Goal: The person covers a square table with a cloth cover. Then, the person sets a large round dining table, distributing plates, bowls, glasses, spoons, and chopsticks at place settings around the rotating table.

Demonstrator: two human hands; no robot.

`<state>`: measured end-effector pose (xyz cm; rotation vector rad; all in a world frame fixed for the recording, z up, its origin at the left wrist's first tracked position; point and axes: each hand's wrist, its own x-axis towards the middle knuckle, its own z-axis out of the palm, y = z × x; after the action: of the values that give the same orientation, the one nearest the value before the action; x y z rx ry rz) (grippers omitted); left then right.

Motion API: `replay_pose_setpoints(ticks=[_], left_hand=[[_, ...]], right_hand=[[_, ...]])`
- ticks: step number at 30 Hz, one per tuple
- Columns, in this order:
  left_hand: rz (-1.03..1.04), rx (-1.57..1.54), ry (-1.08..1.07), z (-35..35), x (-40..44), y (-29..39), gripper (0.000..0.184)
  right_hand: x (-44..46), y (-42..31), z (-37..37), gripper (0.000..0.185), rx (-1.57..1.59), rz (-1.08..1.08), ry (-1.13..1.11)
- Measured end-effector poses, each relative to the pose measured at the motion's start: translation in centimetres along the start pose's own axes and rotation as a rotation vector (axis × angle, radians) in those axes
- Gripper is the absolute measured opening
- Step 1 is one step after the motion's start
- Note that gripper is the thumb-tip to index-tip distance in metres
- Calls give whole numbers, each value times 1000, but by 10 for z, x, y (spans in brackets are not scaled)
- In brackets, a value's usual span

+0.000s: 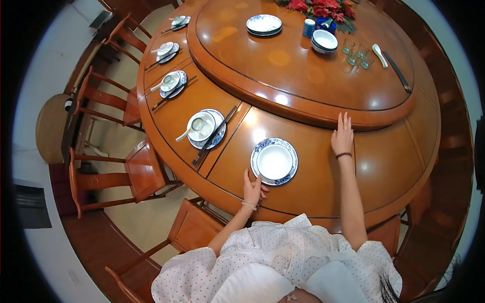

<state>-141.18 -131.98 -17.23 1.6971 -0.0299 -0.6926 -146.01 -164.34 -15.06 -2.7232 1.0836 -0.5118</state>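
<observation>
A white bowl [275,162] sits on a blue-patterned plate [291,177] on the table in front of me. My left hand [252,189] is at the plate's lower left rim, touching it, with its fingers apart; some fingertips are partly hidden. With fingers stretched out, my right hand [343,135] lies against the edge of the raised wooden turntable [303,117] and holds nothing. To the left stands a place setting: a plate [221,132] with a bowl [201,126], a glass and a white spoon [182,136], and black chopsticks [214,136] laid across its right side.
Similar settings continue along the table's left edge. On the turntable are stacked plates [263,23], stacked bowls [324,40], a blue can [308,28], several glasses [361,51], a white spoon [379,55], black chopsticks [397,71] and red flowers [323,7]. Wooden chairs [146,164] surround the table.
</observation>
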Motion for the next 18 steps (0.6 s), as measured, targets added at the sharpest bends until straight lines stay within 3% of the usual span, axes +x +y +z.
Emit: replay_pose_setpoints(ticks=[2,6,10,18], left_hand=[[74,3,72,-8,-3,3,56],[157,-62,320,-31,-20,10,42],[135,-41,384,-50,-36,11,34],[343,-53,404,-55,-20,55,24]], right_hand=[[18,3,4,66,-189,-47,-105],[23,-10,22,69,-211,9,-156],[22,-22,26,69,-220,22,-106],[27,-55,27,59,-377,-17,-183]])
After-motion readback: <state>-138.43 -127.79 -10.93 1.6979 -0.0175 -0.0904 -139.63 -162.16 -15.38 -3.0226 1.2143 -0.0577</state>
